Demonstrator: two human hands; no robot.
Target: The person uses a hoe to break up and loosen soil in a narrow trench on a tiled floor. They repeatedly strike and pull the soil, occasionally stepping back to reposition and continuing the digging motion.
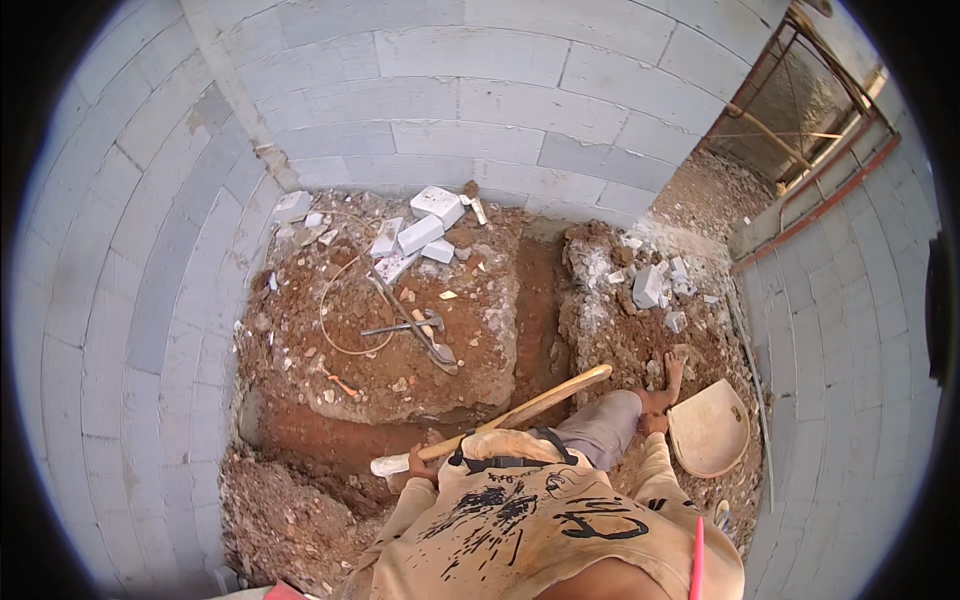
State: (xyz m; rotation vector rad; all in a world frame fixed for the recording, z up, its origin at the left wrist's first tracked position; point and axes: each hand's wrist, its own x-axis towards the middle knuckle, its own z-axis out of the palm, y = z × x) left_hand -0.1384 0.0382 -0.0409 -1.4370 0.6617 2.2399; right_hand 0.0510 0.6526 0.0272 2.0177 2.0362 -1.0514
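Observation:
My left hand [422, 466] is closed around a wooden tool handle [532, 405], close to its whitish end [388, 466]. The handle slants up to the right across the front of my body, and its far end sticks out over the trench. On the right, my right hand [654, 424] grips the near edge of a shallow beige scoop [711, 431], rounded on one side with a hole near its rim. The scoop rests tilted on the rubble. Just ahead of that hand, my bare foot [667, 384] is planted on loose soil.
A dug trench [536, 300] splits the floor and bends left before me. White block offcuts [421, 234] lie on the far mound, with a hammer [405, 325] and a trowel [441, 351]. Broken block pieces [649, 287] lie right. Block walls [495, 97] surround, with a doorway [720, 187].

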